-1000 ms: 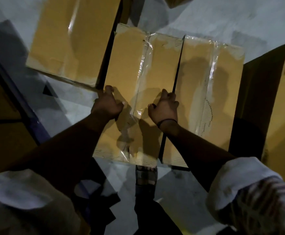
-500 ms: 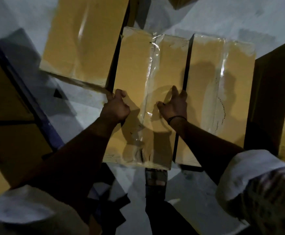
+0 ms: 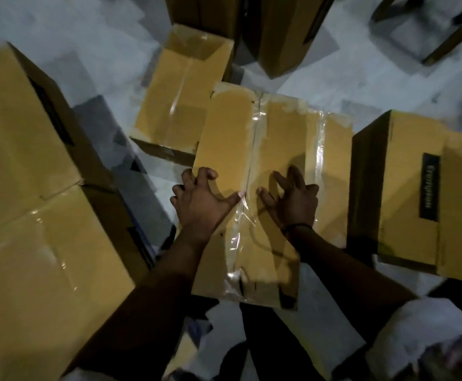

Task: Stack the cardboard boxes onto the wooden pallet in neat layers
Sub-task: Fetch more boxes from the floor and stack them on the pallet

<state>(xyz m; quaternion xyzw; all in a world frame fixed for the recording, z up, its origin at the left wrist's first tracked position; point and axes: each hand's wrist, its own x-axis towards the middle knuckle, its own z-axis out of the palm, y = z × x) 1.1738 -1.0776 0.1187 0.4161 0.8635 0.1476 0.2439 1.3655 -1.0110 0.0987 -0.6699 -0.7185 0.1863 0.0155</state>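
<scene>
Head view, looking down on a pale floor (image 3: 59, 26) crowded with cartons. At far left, two large boxes (image 3: 32, 188) sit edge to edge, probably the stack in progress, though no wooden pallet can be made out beneath them. Beyond them a rear carton (image 3: 175, 105) lies just behind the taped box (image 3: 230, 149), which is centre frame, low and in front of the person. The left hand (image 3: 199, 204) hooks curled fingers over that box's left edge, thumb laid across the top, apparently to take its weight. The right hand (image 3: 293, 199) rests arched, spread fingers on the lid, clasping nothing, likely to steady it. A neighbouring box (image 3: 334, 160) lies tight against the right side, denying that hand an edge. The labelled box (image 3: 405, 188) at right narrows the room for turning.
</scene>
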